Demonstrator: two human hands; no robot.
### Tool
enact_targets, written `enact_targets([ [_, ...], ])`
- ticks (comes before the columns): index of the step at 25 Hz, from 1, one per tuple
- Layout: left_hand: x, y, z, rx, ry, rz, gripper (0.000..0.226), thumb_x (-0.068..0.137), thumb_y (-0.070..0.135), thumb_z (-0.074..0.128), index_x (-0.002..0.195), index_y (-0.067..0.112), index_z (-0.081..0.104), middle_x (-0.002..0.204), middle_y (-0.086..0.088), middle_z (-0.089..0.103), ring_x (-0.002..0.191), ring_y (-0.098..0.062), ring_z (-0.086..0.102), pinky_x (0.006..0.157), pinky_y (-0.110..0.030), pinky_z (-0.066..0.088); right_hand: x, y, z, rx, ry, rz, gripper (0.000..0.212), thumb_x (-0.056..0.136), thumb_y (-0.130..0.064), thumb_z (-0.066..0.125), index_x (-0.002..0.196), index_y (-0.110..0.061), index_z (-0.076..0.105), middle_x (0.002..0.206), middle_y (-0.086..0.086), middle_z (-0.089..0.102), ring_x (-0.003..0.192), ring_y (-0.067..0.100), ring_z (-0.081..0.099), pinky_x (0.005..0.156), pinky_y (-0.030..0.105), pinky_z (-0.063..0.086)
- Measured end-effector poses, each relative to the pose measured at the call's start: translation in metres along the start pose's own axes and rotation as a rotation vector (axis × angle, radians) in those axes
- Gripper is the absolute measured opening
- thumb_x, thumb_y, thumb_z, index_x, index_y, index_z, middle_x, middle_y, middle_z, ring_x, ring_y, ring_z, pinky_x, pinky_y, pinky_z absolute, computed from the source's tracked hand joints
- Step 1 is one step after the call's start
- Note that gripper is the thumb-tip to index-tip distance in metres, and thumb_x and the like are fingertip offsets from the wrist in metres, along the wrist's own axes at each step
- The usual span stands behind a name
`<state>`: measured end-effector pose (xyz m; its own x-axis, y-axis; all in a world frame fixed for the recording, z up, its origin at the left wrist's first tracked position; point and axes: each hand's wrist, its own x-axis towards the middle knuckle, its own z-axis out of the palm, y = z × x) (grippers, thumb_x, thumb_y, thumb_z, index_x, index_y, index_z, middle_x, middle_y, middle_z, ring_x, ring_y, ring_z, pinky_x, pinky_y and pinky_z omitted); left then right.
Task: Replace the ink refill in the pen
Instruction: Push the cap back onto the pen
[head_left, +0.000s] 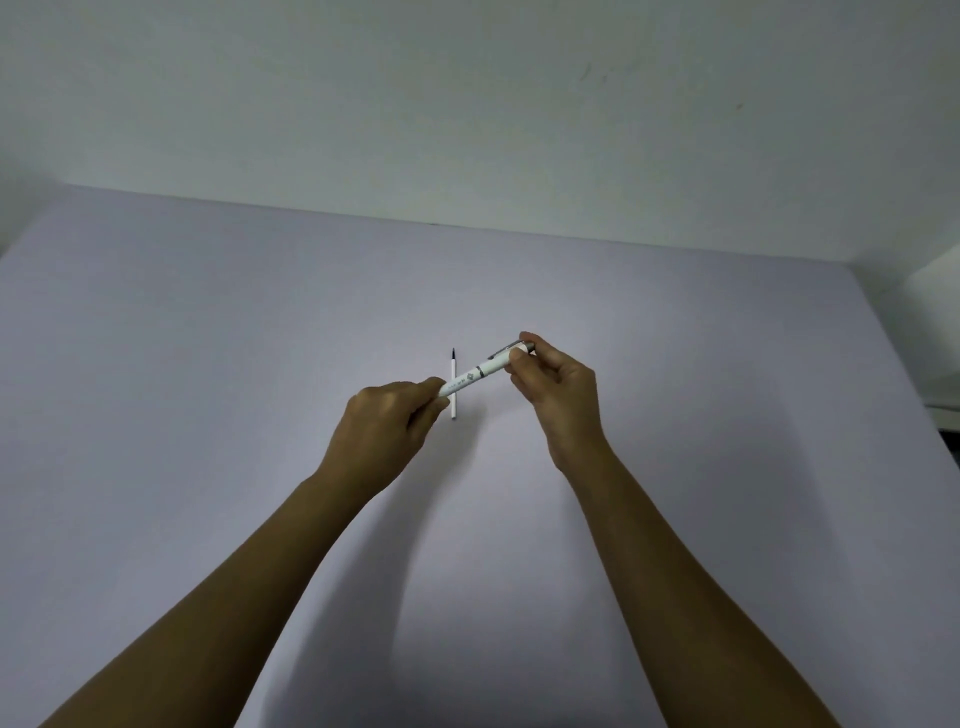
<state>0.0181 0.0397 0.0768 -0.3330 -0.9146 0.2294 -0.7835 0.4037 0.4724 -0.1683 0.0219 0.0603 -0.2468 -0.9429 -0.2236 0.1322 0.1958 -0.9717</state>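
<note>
A white pen (475, 376) with a silver band and clip is held slanted above the table, between both hands. My left hand (387, 434) pinches its lower left end. My right hand (553, 389) grips the upper right end, by the clip. A thin white ink refill (453, 371) with a dark tip lies on the table behind the pen, pointing away from me; the pen crosses over its middle.
The table (208, 364) is covered in a pale lilac sheet and meets a plain white wall (467, 104) at the back. A white object (935, 291) sits past the table's right edge.
</note>
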Motion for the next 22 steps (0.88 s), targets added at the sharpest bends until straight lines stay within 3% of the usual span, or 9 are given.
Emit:
enact_targets([
  [3, -0.003, -0.007, 0.010, 0.022, -0.037, -0.040, 0.014, 0.086, 0.026, 0.062, 0.087, 0.016, 0.072, 0.068, -0.006, 0.063, 0.060, -0.026, 0.055, 0.050, -0.032, 0.044, 0.008, 0.004, 0.004, -0.046, -0.068, 0.008, 0.032, 0.085, -0.022, 0.066, 0.117, -0.021, 0.064, 0.084, -0.012, 0.073, 0.087, 0.007, 0.071, 0.097, 0.036, 0.051],
  [6, -0.006, -0.022, 0.031, -0.010, -0.074, -0.213, 0.025, 0.086, 0.023, 0.062, 0.066, 0.008, 0.066, 0.053, -0.001, 0.042, 0.050, -0.022, 0.041, 0.046, -0.025, 0.025, 0.017, 0.026, 0.010, -0.242, -0.113, 0.088, 0.047, 0.093, -0.036, 0.051, 0.138, -0.022, 0.044, 0.117, -0.004, 0.067, 0.117, 0.017, 0.059, 0.108, 0.029, 0.037],
  [9, -0.003, -0.042, 0.057, -0.076, -0.092, -0.468, 0.045, 0.087, 0.021, 0.059, 0.049, 0.008, 0.040, 0.045, -0.002, 0.025, 0.046, -0.019, 0.023, 0.043, -0.027, 0.016, 0.023, 0.067, 0.011, -0.765, -0.173, 0.058, 0.052, 0.100, -0.034, 0.032, 0.147, -0.012, 0.023, 0.156, 0.008, 0.027, 0.144, 0.020, 0.023, 0.113, 0.024, 0.017],
  [11, -0.001, -0.044, 0.065, -0.110, -0.090, -0.578, 0.048, 0.088, 0.020, 0.057, 0.046, 0.011, 0.036, 0.042, 0.000, 0.026, 0.043, -0.016, 0.024, 0.042, -0.026, 0.018, 0.017, 0.087, 0.005, -1.028, -0.268, 0.012, 0.055, 0.102, -0.032, 0.025, 0.148, -0.007, 0.011, 0.160, 0.010, 0.005, 0.148, 0.022, 0.004, 0.118, 0.034, 0.007],
  [13, 0.003, -0.052, 0.077, -0.092, -0.078, -0.643, 0.041, 0.090, 0.019, 0.054, 0.051, 0.007, 0.049, 0.043, 0.001, 0.032, 0.045, -0.016, 0.031, 0.043, -0.026, 0.021, 0.015, 0.108, 0.004, -1.196, -0.305, -0.002, 0.057, 0.101, -0.034, 0.021, 0.149, -0.008, 0.005, 0.160, 0.010, -0.003, 0.148, 0.023, -0.003, 0.119, 0.041, 0.003],
  [16, 0.007, -0.062, 0.094, -0.085, -0.053, -0.693, 0.034, 0.092, 0.021, 0.051, 0.070, -0.002, 0.063, 0.053, -0.004, 0.043, 0.052, -0.021, 0.040, 0.048, -0.029, 0.026, 0.011, 0.134, 0.003, -1.331, -0.249, -0.091, 0.059, 0.100, -0.036, 0.021, 0.149, -0.010, 0.002, 0.161, 0.007, -0.004, 0.148, 0.021, -0.005, 0.119, 0.041, 0.001],
  [22, 0.011, -0.060, 0.113, -0.028, -0.030, -0.613, 0.029, 0.094, 0.020, 0.048, 0.081, -0.002, 0.061, 0.070, -0.014, 0.051, 0.060, -0.025, 0.042, 0.057, -0.031, 0.030, 0.011, 0.147, 0.004, -1.387, -0.134, -0.181, 0.058, 0.099, -0.033, 0.024, 0.149, -0.011, 0.007, 0.160, 0.008, 0.005, 0.148, 0.021, 0.002, 0.118, 0.038, 0.002],
])
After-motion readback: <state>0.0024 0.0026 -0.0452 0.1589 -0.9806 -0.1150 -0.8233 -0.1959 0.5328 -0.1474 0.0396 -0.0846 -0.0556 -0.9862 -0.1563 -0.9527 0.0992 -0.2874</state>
